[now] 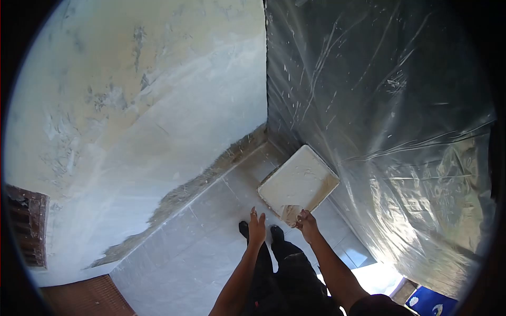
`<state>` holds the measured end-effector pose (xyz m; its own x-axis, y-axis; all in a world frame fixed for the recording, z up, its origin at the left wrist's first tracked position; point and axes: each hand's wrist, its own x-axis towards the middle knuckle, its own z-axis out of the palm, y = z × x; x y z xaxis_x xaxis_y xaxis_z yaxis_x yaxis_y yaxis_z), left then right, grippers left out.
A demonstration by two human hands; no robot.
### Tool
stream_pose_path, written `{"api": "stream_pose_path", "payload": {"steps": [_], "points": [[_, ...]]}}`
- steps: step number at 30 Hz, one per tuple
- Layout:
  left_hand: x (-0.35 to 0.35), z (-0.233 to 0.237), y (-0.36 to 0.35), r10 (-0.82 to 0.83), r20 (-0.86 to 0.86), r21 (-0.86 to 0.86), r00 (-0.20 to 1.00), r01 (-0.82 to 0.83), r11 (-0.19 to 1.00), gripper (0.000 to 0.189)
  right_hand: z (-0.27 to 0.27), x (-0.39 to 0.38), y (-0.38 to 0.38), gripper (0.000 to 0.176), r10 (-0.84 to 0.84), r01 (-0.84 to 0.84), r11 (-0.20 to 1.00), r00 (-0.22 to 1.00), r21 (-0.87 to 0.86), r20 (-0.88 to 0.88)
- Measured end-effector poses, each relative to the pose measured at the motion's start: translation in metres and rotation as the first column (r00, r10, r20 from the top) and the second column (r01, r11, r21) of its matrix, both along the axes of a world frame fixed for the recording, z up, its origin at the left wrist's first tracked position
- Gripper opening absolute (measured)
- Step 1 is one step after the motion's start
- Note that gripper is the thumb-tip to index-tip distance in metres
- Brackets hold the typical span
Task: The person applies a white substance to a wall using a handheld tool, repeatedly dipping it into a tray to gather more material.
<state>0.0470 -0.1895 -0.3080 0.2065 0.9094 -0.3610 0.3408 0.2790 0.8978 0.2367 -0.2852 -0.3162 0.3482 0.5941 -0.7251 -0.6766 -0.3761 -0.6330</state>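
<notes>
My right hand [307, 222] is closed around a scraper [290, 213], a flat, wide blade smeared with pale plaster. The blade overlaps the front edge of a shallow rectangular tray [330, 184] on the floor. Wet-looking off-white plaster [295, 176] coats the inside of this tray. To the left of the scraper, my left hand [257, 227] hovers above my shoes with nothing in it, fingers up and thumb apart.
On the left rises a patchy plastered wall [195, 105], with a rough bare strip [184, 194] along its foot. Plastic sheeting [363, 79] covers the right side. My shoes [276, 231] stand on dusty tiles [184, 253]. A brown grille [26, 226] sits low at left.
</notes>
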Motion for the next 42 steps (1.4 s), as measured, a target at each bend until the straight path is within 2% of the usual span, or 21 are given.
{"api": "stream_pose_path", "payload": {"steps": [1, 2, 3, 5, 6, 7, 8, 9, 11, 13, 17, 19, 20, 21, 24, 31, 33, 34, 38, 40, 42], "points": [[0.008, -0.010, -0.012, -0.013, -0.020, -0.037, 1.000, 0.013, 0.999, 0.060, -0.019, 0.004, -0.018, 0.042, 0.106, -0.090, 0.988, 0.987, -0.125, 0.124], [0.014, -0.019, -0.022, -0.045, -0.125, -0.090, 0.991, 0.034, 0.995, 0.061, -0.038, 0.007, -0.036, 0.039, 0.318, -0.226, 0.945, 0.807, -0.236, 0.499], [0.019, -0.028, -0.029, -0.048, -0.132, -0.133, 0.990, 0.031, 0.991, 0.061, -0.034, 0.009, -0.048, 0.039, 0.340, -0.230, 0.934, 0.810, -0.275, 0.478], [0.025, -0.047, -0.041, -0.034, -0.150, -0.295, 0.988, -0.012, 0.955, 0.062, -0.003, 0.020, -0.042, 0.041, 0.485, -0.422, 0.853, 0.424, -0.307, 0.765], [0.029, -0.052, -0.043, -0.033, -0.170, -0.412, 0.985, -0.040, 0.910, 0.065, -0.016, 0.025, -0.043, 0.041, 0.513, -0.431, 0.840, 0.430, -0.330, 0.743], [0.027, -0.080, -0.055, -0.038, -0.183, -0.441, 0.982, -0.047, 0.896, 0.065, -0.029, 0.029, -0.046, 0.042, 0.523, -0.434, 0.802, 0.180, -0.410, 0.833], [0.025, -0.122, -0.068, 0.020, -0.061, -0.501, 0.998, -0.048, 0.864, 0.066, -0.042, 0.030, -0.053, 0.044, 0.496, -0.417, 0.770, -0.086, -0.484, 0.864], [0.027, -0.135, -0.071, 0.094, 0.058, -0.552, 0.994, -0.047, 0.833, 0.067, -0.057, 0.030, -0.060, 0.044, 0.513, -0.423, 0.759, -0.079, -0.495, 0.855], [0.027, -0.151, -0.083, 0.134, 0.132, -0.618, 0.982, -0.024, 0.786, 0.079, -0.083, 0.027, -0.074, 0.044, 0.528, -0.450, 0.675, -0.260, -0.585, 0.808], [0.032, -0.145, -0.084, 0.262, 0.249, -0.816, 0.933, 0.056, 0.576, 0.093, -0.093, 0.015, -0.105, 0.044, 0.600, -0.474, 0.607, -0.253, -0.638, 0.759], [0.028, -0.140, -0.086, 0.260, 0.299, -0.805, 0.918, 0.096, 0.585, 0.097, -0.077, -0.014, -0.149, 0.038, 0.585, -0.359, 0.664, -0.297, -0.656, 0.755], [0.028, -0.135, -0.078, 0.240, 0.273, -0.806, 0.932, 0.085, 0.586, 0.097, -0.054, -0.016, -0.138, 0.033, 0.474, -0.436, 0.838, 0.282, -0.329, 0.834], [0.027, -0.134, -0.076, 0.259, 0.273, -0.807, 0.927, 0.074, 0.586, 0.096, -0.053, -0.023, -0.141, 0.027, 0.479, -0.292, 0.861, 0.189, -0.417, 0.857], [0.025, -0.131, -0.075, 0.265, 0.268, -0.811, 0.926, 0.068, 0.580, 0.096, -0.049, -0.024, -0.131, 0.027, 0.486, -0.298, 0.856, 0.190, -0.422, 0.853], [0.028, -0.126, -0.066, 0.329, 0.332, -0.794, 0.884, 0.074, 0.603, 0.093, -0.021, -0.005, -0.057, 0.022, 0.515, -0.274, 0.857, 0.421, -0.436, 0.747], [0.038, -0.126, -0.053, 0.424, 0.441, -0.787, 0.791, 0.114, 0.606, 0.088, -0.045, 0.001, 0.011, 0.022, 0.606, -0.441, 0.754, 0.178, -0.487, 0.776], [0.039, -0.126, -0.052, 0.439, 0.464, -0.786, 0.770, 0.128, 0.605, 0.090, -0.048, -0.007, 0.017, 0.024, 0.803, -0.546, 0.550, 0.139, -0.632, 0.579], [0.039, -0.127, -0.052, 0.443, 0.473, -0.785, 0.761, 0.136, 0.605, 0.091, -0.052, -0.009, 0.017, 0.024, 0.745, -0.506, 0.634, 0.198, -0.584, 0.637], [0.039, -0.125, -0.050, 0.445, 0.495, -0.771, 0.747, 0.141, 0.621, 0.091, -0.055, -0.013, 0.024, 0.024, 0.761, -0.492, 0.614, 0.162, -0.617, 0.628], [0.038, -0.129, -0.052, 0.437, 0.496, -0.769, 0.750, 0.146, 0.622, 0.091, -0.053, -0.013, 0.026, 0.025, 0.658, -0.395, 0.721, 0.132, -0.570, 0.741], [0.037, -0.131, -0.052, 0.431, 0.500, -0.765, 0.751, 0.150, 0.627, 0.091, -0.058, -0.014, 0.026, 0.025, 0.667, -0.420, 0.705, 0.121, -0.571, 0.735]]}}
